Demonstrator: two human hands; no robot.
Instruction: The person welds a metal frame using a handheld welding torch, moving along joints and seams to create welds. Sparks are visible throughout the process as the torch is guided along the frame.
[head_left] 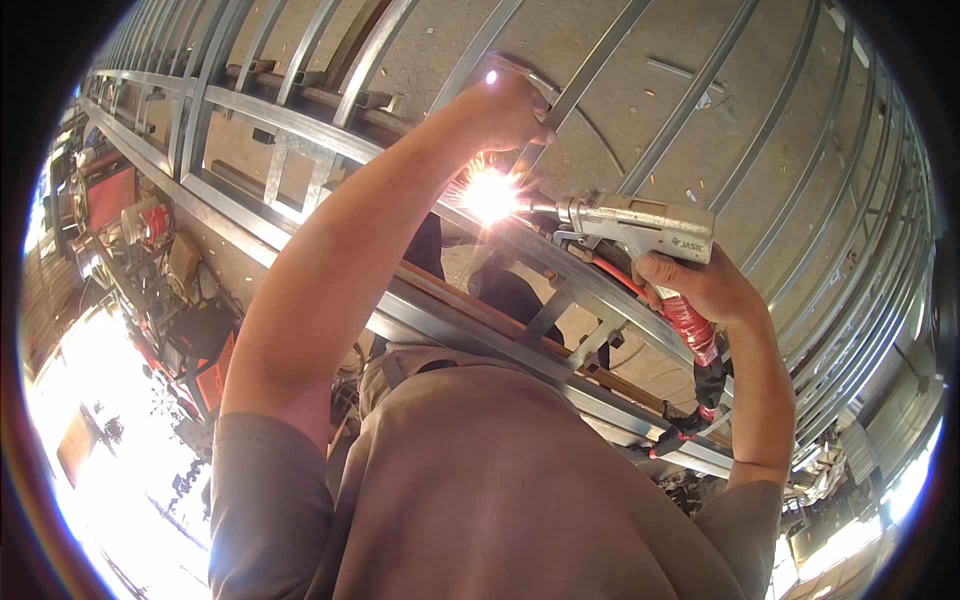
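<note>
My right hand (690, 285) is closed around the grip of a welding gun (640, 225), a pale pistol-shaped tool with red wrapping below the handle. The gun's nozzle points left, and a bright arc (490, 195) with sparks burns at its tip. The glare hides the joint there, on the long rail (590, 285) of a metal frame. Just beyond the arc, my left hand (508, 112) has its fingers curled against a square metal bar (580, 90) where it meets the rail. My left forearm reaches across the frame.
Parallel metal bars (780, 110) run across the right side, and more rails extend to the far left. A dark cable (685, 430) hangs from the gun. Scraps, including a short metal strip (680, 72), lie on the concrete floor. Cluttered equipment (200, 325) stands at left.
</note>
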